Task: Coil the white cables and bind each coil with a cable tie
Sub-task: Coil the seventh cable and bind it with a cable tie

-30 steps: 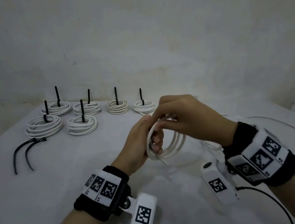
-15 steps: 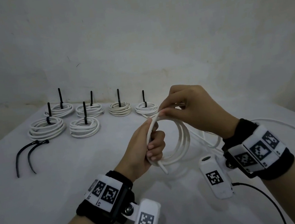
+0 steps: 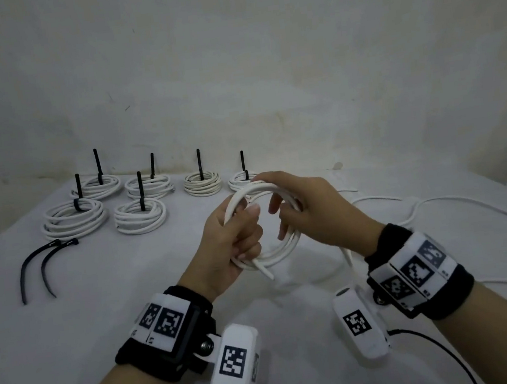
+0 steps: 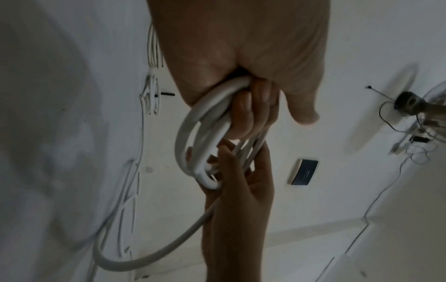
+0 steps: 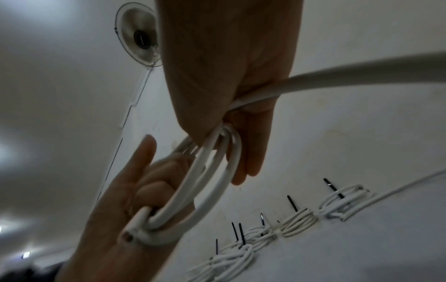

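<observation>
A partly wound coil of white cable (image 3: 245, 191) hangs in the air between both hands over the white table (image 3: 126, 309). My left hand (image 3: 235, 235) grips its left side, fingers curled round several turns (image 4: 205, 133). My right hand (image 3: 308, 210) holds the right side: index finger along the top, other fingers through the loop, the cable passing between thumb and fingers (image 5: 265, 91). The short free end (image 3: 265, 273) pokes down below the left hand. The unwound rest of the cable (image 3: 432, 200) trails off to the right across the table.
Several bound white coils (image 3: 73, 217), each with a black tie tail standing up, sit at the back left, also in the right wrist view (image 5: 299, 219). Two loose black cable ties (image 3: 71, 243) lie at the left. A wall rises close behind the table.
My right hand swung up and over, laid another turn of cable on the coil and came down on its right side. The coil looks wider. My left hand kept its grip.
</observation>
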A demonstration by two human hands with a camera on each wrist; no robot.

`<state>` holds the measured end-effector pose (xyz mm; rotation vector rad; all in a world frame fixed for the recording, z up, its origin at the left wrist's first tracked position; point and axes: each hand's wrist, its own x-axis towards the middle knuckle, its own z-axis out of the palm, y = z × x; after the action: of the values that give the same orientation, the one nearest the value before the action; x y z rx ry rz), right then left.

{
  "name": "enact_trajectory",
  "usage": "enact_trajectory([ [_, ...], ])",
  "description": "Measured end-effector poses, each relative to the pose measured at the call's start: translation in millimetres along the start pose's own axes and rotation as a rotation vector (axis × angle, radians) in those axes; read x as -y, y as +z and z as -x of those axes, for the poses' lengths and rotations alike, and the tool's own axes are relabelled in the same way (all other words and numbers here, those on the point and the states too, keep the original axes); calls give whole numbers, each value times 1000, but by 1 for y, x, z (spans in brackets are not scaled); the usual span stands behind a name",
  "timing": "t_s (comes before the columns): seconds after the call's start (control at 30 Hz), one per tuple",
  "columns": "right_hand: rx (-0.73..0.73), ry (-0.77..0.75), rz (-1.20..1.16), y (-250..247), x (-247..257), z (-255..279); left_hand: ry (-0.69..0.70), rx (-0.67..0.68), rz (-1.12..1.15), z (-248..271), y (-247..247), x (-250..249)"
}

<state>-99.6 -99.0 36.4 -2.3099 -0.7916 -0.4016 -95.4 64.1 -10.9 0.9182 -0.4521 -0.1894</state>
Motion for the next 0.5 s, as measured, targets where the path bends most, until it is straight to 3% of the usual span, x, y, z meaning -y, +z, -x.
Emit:
enact_trajectory([
  [0.23,-37,-77,214,-8,3,3,131,-104,-435,-2,-1,3],
  [0.5,-6,-51,185,-3,-2,7,207,-177,-513,1,-1,4],
])
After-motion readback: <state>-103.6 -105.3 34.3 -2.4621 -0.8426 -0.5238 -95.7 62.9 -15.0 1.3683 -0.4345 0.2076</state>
